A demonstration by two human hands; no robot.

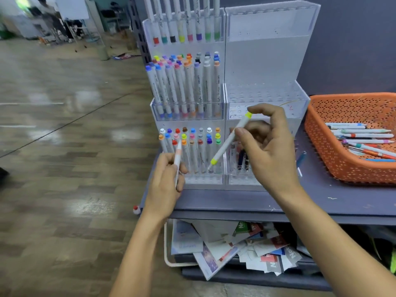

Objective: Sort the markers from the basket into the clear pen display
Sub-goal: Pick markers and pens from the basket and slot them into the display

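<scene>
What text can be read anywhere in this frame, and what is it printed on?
"deli": barrels of the middle-row markers.
"Acrylic Marker": script along those same barrels.
"Acrylic": script on the top-row markers.
"No": cut-off letters on the leaflets under the table.
Too blurred to read: print on the basket markers, the yellow marker and the pink marker.

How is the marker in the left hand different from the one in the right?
The pink marker in the left hand has a pale pink end; the yellow marker in the right hand has yellow at both ends. The pink marker stands nearly upright; the yellow marker slants, its tip down toward the clear display. Both have white barrels.
</scene>
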